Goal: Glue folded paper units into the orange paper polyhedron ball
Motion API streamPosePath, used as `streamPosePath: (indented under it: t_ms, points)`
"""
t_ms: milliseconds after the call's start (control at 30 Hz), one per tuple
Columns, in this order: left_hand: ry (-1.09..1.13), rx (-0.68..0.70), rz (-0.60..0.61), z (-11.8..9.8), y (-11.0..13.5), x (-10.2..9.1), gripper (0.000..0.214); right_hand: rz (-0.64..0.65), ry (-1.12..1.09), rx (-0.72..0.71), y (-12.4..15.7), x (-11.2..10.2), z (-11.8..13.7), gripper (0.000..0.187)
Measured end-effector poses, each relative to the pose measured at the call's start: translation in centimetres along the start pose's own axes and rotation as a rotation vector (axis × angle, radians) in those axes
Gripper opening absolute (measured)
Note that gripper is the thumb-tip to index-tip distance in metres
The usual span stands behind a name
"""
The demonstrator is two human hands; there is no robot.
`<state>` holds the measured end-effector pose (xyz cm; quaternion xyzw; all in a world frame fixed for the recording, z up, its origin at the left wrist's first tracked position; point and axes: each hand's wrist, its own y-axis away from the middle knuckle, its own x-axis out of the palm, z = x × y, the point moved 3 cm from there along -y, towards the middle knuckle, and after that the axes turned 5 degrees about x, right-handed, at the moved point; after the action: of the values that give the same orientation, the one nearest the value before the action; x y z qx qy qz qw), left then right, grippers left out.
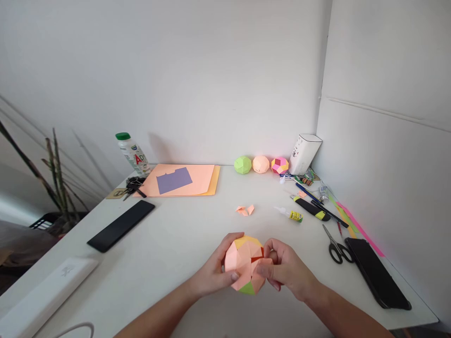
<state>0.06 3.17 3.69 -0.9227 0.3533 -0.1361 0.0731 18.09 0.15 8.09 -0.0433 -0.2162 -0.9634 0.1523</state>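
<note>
In the head view, a faceted paper ball (245, 263) sits low in the middle of the frame, held just above the white surface (183, 234) between both hands. It is built of flat, creased panels, mostly pale peach, with a yellow patch on top, a red-orange sliver on its right side and a green facet at the bottom. The left hand (214, 272) cups its left side, fingers curled narrowly over the top and thumb pressed low on the front. The right hand (282, 267) closes on its right side, thumb against the front panels and fingers bunched behind. Beyond them, small folded peach paper pieces (245, 210) lie on the surface, near a little glue bottle (291, 214) with a yellow label. Along the back wall stand three finished paper balls, green (243, 165), peach (260, 164) and pink-and-yellow (279, 165), beside a white box (304, 153). At right lie pens (313, 209), black-handled scissors (336, 246), a glossy dark phone (377, 272) and neon pink paper strips (359, 227). At left are peach paper sheets (183, 180) with a purple cut piece (174, 180) on top, a green-capped plastic bottle (132, 152), keys (131, 186), a flat black slab (120, 225) and a long white bar (45, 295).
</note>
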Motion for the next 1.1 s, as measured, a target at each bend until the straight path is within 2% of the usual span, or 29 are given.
streamPosePath:
  t_ms: [100,367,533,767,900,1100]
  points:
    - [-0.003,-0.013,-0.002,-0.1,0.0,0.0,0.077,0.007,-0.015,0.017,-0.2,-0.1,-0.1,0.041]
    - [0.037,-0.024,-0.002,-0.2,-0.1,0.0,0.075,0.045,-0.015,0.078,-0.7,-0.5,-0.1,0.030]
    - [0.023,-0.019,0.004,-0.3,-0.1,0.0,0.075,0.077,0.006,0.073,-0.9,-0.6,-0.3,0.032]
    - [-0.061,0.007,-0.051,0.0,-0.1,-0.3,0.076,0.035,-0.084,0.045,-0.9,-0.6,0.2,0.033]
    - [-0.100,0.048,-0.079,-0.1,-0.2,-0.4,0.076,0.095,-0.142,0.075,-1.1,-0.6,0.2,0.035]
    - [-0.105,0.053,-0.077,-0.4,-0.3,-0.2,0.072,0.092,-0.109,0.135,-1.3,-0.9,-0.3,0.037]
